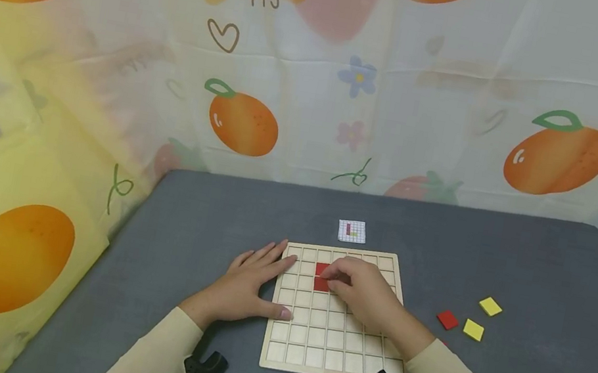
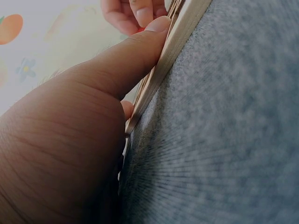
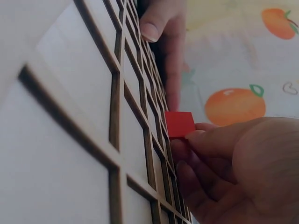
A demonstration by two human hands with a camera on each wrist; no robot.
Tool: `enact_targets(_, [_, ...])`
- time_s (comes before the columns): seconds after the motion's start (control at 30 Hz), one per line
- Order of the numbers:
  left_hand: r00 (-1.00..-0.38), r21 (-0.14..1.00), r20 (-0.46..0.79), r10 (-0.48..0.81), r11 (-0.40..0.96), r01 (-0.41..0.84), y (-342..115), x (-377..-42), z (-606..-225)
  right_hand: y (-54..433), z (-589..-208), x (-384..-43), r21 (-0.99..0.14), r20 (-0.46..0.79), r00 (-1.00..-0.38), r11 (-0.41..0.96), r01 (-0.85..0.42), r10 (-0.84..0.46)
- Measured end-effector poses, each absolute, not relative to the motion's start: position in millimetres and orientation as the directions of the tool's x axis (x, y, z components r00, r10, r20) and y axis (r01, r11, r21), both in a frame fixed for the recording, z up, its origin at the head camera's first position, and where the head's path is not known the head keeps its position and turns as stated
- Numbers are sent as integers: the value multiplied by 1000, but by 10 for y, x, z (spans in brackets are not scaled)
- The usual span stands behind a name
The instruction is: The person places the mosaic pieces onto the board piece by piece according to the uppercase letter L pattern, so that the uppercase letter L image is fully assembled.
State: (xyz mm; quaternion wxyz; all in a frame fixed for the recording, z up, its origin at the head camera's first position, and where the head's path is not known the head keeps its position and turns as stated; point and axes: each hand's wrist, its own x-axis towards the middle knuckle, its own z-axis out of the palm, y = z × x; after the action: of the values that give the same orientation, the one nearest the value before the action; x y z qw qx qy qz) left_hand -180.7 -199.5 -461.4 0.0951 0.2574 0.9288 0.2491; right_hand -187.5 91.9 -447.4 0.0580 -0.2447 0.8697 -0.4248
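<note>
A pale wooden grid board [image 1: 299, 334] lies on the grey table. My left hand [image 1: 245, 287] rests spread along the board's left edge, fingers straight, its thumb [image 2: 140, 49] on the rim in the left wrist view. Over the upper middle of the grid, my right hand [image 1: 367, 292] pinches a red square tile [image 3: 180, 124] between thumb and fingers; the right wrist view shows it tilted against the grid. From above, two red patches adjoin there, an upper red tile [image 1: 321, 268] and a lower one [image 1: 321, 284], partly covered by the fingertips.
Behind the board lies a small card [image 1: 352, 231] printed with a grid of red and yellow squares. On the right are two yellow tiles [image 1: 474, 330] and a red tile [image 1: 447, 319], with another red piece mostly hidden by the right forearm. A fruit-print cloth [image 1: 317, 83] hangs behind.
</note>
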Motion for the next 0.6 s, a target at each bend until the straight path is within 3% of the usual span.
enact_targets(0.6, [-853,509,-52,520,749,425,-1980,-1807,-4616,911,-4459,-1854,-765,55,-869,538,-353,-492])
